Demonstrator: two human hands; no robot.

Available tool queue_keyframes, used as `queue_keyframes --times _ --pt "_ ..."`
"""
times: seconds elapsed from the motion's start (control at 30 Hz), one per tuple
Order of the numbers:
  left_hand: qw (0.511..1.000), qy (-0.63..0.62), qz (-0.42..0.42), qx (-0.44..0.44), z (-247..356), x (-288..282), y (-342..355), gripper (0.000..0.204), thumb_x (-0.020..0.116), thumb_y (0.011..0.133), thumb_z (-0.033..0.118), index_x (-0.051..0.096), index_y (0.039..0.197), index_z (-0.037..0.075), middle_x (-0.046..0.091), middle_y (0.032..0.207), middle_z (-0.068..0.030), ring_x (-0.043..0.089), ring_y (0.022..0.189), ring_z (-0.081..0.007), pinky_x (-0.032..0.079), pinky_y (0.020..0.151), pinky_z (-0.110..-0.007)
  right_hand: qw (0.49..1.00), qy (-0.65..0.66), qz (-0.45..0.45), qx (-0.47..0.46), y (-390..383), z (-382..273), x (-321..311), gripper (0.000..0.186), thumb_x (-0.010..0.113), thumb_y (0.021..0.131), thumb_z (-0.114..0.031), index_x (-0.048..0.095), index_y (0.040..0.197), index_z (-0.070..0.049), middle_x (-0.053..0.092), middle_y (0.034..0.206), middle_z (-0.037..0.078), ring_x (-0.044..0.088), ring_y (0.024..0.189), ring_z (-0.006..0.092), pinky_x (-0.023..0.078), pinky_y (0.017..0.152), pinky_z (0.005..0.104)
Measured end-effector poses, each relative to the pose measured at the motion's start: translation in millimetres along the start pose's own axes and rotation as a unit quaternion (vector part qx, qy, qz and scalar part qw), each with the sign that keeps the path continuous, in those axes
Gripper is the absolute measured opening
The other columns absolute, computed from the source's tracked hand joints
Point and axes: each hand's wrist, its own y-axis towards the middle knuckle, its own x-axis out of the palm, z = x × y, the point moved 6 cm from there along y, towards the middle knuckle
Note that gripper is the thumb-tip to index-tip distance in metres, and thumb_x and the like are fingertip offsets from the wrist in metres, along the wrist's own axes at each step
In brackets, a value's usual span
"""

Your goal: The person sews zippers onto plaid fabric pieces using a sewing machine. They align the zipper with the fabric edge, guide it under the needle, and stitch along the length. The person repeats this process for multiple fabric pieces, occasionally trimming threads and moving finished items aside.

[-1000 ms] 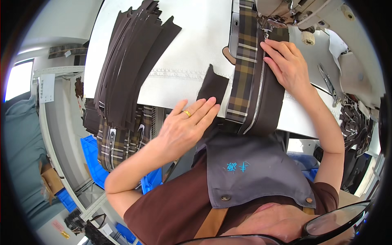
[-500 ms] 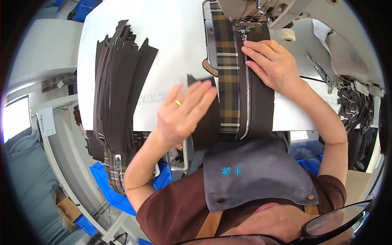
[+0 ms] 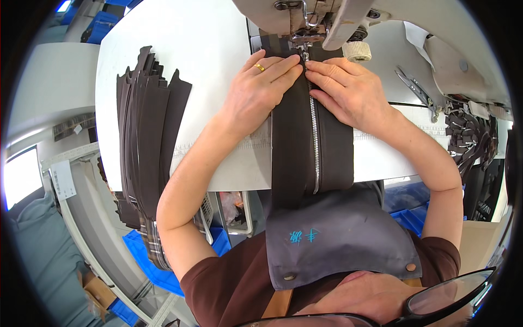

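Observation:
A dark brown fabric strip [image 3: 286,158] lies over the left side of a zipper [image 3: 315,136] with metal teeth. On the zipper's other side is a brown fabric panel [image 3: 336,147]. My left hand [image 3: 261,87] rests on the strip with its fingers lying flat, tips close to the zipper's top end. Opposite it, my right hand [image 3: 354,90] lies on the right panel, fingers stretched out and fingertips at the zipper teeth. Both hands are just in front of the sewing machine's presser foot [image 3: 306,46]. The plaid fabric is now mostly covered by the strip.
A stack of brown fabric strips [image 3: 144,131] hangs over the table's front edge at left. Thread snips [image 3: 417,90] lie at right near a bundle of zipper pieces [image 3: 471,136]. The machine head [image 3: 381,22] overhangs the far side. Blue bins [image 3: 158,272] stand below the table [image 3: 218,60].
My left hand has moved up and right, laying the brown strip over the plaid fabric beside the zipper. My right hand stays on the right panel near the presser foot.

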Motion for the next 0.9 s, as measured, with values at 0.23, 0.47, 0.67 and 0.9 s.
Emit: queue_keyframes --times 0.23,0.47,0.67,0.9 --pt "1.0 -0.001 0.003 -0.02 -0.6 -3.5 2.1 0.033 0.053 0.076 0.011 0.067 0.106 0.006 0.062 0.114 -0.0058 0.06 0.104 -0.0231 0.042 0.095 -0.042 1.0 0.015 -0.007 0.008 0.7 0.4 -0.4 0.027 0.071 0.073 -0.015 0.064 0.095 -0.003 0.064 0.103 0.005 0.059 0.087 0.0208 0.051 0.073 0.0311" --pt "0.999 -0.001 0.027 -0.026 -3.3 -4.8 4.5 0.033 0.056 0.075 0.013 0.069 0.104 0.01 0.063 0.11 -0.0052 0.06 0.102 -0.0216 0.041 0.096 -0.041 1.0 0.02 -0.002 0.012 -0.2 0.4 -1.4 0.028 0.071 0.073 -0.017 0.063 0.095 -0.003 0.063 0.103 0.005 0.058 0.088 0.0203 0.051 0.072 0.031" --pt "0.999 -0.015 0.01 -0.043 -6.3 -2.1 4.6 0.032 0.058 0.075 0.012 0.07 0.104 0.012 0.064 0.111 -0.0034 0.061 0.102 -0.0202 0.034 0.103 -0.047 1.0 0.017 -0.005 0.016 -1.1 0.6 -0.2 0.029 0.071 0.073 -0.017 0.064 0.096 -0.003 0.063 0.104 0.004 0.056 0.087 0.019 0.051 0.072 0.03" --pt "0.999 0.002 0.021 -0.03 -7.0 -1.2 3.4 0.03 0.06 0.073 0.011 0.07 0.102 0.012 0.066 0.108 -0.001 0.062 0.101 -0.0178 0.033 0.102 -0.047 1.0 0.021 -0.014 0.014 0.2 0.4 -2.5 0.03 0.072 0.072 -0.018 0.064 0.097 -0.003 0.062 0.104 0.003 0.055 0.088 0.0186 0.051 0.071 0.0296"
